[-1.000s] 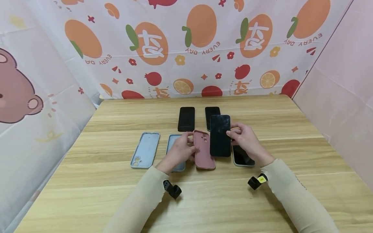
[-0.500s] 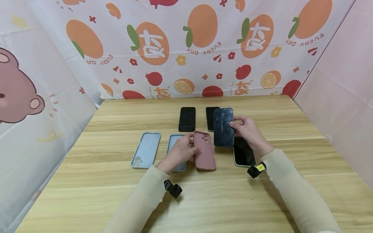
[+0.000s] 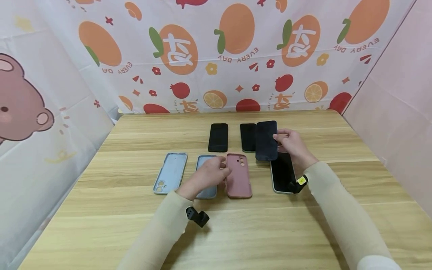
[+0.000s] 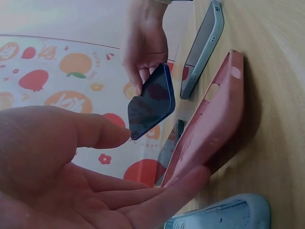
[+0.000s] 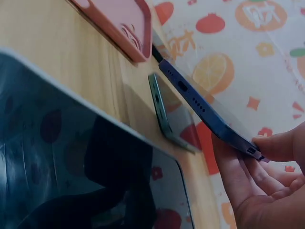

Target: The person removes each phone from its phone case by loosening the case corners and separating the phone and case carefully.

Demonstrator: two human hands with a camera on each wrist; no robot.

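Note:
My right hand (image 3: pixel 294 145) pinches a dark blue phone (image 3: pixel 266 141) by its right edge, thumb on the screen side. The phone is raised above the table, partly in front of another phone (image 3: pixel 248 137) at the back. In the right wrist view its blue edge (image 5: pixel 205 112) with the port faces the camera. A pink phone case (image 3: pixel 238 176) lies hollow side up beside my left hand (image 3: pixel 208 174). The left wrist view shows the left fingers extended, touching the case's edge, while the thumb (image 4: pixel 102 133) stands clear of it.
Two light blue cases lie on the left, one spread out (image 3: pixel 171 173) and one (image 3: pixel 206 192) partly under the left hand. A black phone (image 3: pixel 218 137) sits at the back. Near the right wrist lies a pale-edged phone (image 3: pixel 282 172). Patterned cloth (image 3: pixel 236 56) hangs behind the wooden table (image 3: pixel 256 232).
The right hand has carried the dark blue phone back and to the right, away from the pink case. The left thumb and fingers have loosened from the case, which lies lower.

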